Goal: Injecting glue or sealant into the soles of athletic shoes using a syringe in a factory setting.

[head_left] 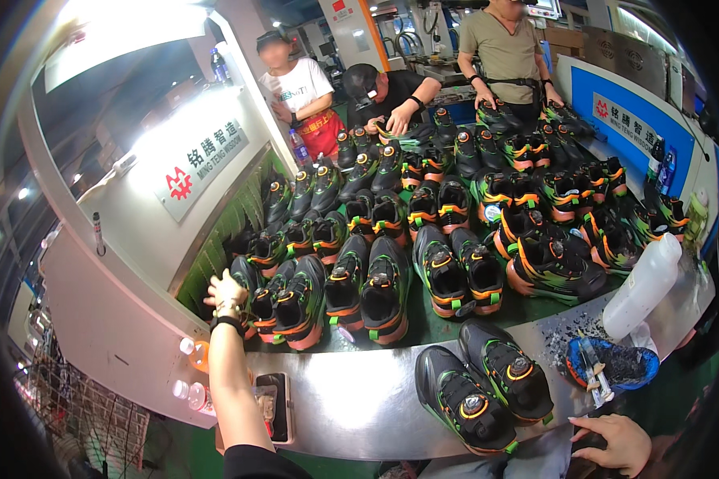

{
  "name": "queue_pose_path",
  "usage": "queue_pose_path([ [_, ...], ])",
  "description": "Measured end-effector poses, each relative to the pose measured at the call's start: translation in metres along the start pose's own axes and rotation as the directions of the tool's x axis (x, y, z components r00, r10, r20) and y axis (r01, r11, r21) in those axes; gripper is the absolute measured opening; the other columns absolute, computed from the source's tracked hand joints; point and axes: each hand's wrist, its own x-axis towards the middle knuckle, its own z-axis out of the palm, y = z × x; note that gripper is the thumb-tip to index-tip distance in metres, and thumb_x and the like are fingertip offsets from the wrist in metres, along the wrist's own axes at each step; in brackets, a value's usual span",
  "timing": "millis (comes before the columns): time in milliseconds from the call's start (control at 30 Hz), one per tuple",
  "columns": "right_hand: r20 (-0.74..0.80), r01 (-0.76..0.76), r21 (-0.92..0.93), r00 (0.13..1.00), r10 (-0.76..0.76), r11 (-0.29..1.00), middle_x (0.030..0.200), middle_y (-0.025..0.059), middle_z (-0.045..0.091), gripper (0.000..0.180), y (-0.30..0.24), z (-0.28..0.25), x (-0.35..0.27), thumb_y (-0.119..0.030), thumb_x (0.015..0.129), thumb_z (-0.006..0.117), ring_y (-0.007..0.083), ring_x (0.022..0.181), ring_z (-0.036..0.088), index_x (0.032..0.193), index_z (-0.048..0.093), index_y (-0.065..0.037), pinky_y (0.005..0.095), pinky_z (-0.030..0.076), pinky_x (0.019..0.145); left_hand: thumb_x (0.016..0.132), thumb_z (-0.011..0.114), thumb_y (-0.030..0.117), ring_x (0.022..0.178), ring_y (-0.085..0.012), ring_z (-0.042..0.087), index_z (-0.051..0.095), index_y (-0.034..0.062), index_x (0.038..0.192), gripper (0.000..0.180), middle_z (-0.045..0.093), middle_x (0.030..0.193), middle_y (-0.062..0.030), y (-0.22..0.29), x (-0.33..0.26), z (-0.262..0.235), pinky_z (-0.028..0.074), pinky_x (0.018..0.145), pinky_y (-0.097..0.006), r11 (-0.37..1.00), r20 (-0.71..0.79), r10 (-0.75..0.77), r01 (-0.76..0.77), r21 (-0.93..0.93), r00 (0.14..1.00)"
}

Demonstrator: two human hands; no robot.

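Note:
My left arm reaches forward over the left end of the steel ledge. My left hand [228, 294] is open, fingers spread, beside the leftmost black sneaker [246, 275] in the front row; whether it touches the shoe I cannot tell. Low at the right, my right hand [619, 444] hangs by the ledge's near edge with its fingers apart and nothing visible in them. Between the hands, a pair of black sneakers [463, 399] with green and orange trim and round dials stands on the steel ledge [351, 383].
Several rows of similar sneakers [383, 279] cover the green belt. Right on the ledge are a white squeeze bottle [643, 287], a blue-rimmed dark piece [631, 363] with small tools, and dark crumbs. Left are a phone [276, 403] and small bottles [196, 391]. Three people stand beyond.

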Motion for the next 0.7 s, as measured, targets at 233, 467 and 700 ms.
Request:
queue_pose_path([
  [233, -0.086, -0.003, 0.005, 0.996, 0.003, 1.000, 0.097, 0.0150, 0.065, 0.050, 0.002, 0.015, -0.028, -0.004, 0.081, 0.063, 0.0321, 0.088, 0.060, 0.130, 0.053, -0.010, 0.0374, 0.047, 0.081, 0.068, 0.071, 0.026, 0.086, -0.0294, 0.068, 0.071, 0.0039, 0.092, 0.033, 0.069, 0.090, -0.0170, 0.043, 0.012, -0.054, 0.054, 0.077, -0.036, 0.867, 0.082, 0.497, -0.499, 0.005, 0.864],
  [467, -0.307, 0.299, -0.035, 0.905, -0.295, 0.954, 0.084, 0.0135, 0.068, 0.024, 0.031, 0.046, -0.023, -0.002, 0.077, 0.066, 0.0295, 0.080, 0.063, 0.100, 0.071, -0.005, 0.0351, 0.049, 0.074, 0.083, 0.068, 0.025, 0.077, -0.0206, 0.068, 0.073, 0.0078, 0.095, 0.022, 0.071, 0.088, -0.0111, 0.069, -0.162, -0.154, 0.053, 0.073, -0.031, 0.347, 0.302, 0.920, -0.874, -0.339, 0.248],
  [700, -0.204, 0.579, 0.120, 0.809, -0.551, 0.806, 0.078, 0.0089, 0.068, 0.016, 0.028, 0.071, -0.024, -0.005, 0.068, 0.072, 0.0265, 0.077, 0.064, 0.084, 0.071, -0.004, 0.0338, 0.048, 0.072, 0.079, 0.066, 0.018, 0.115, -0.0250, 0.053, 0.067, 0.0122, 0.108, 0.030, 0.057, 0.123, -0.0076, 0.043, -0.386, -0.137, 0.044, 0.098, -0.035, -0.368, 0.109, 0.889, -0.834, -0.411, -0.445],
])
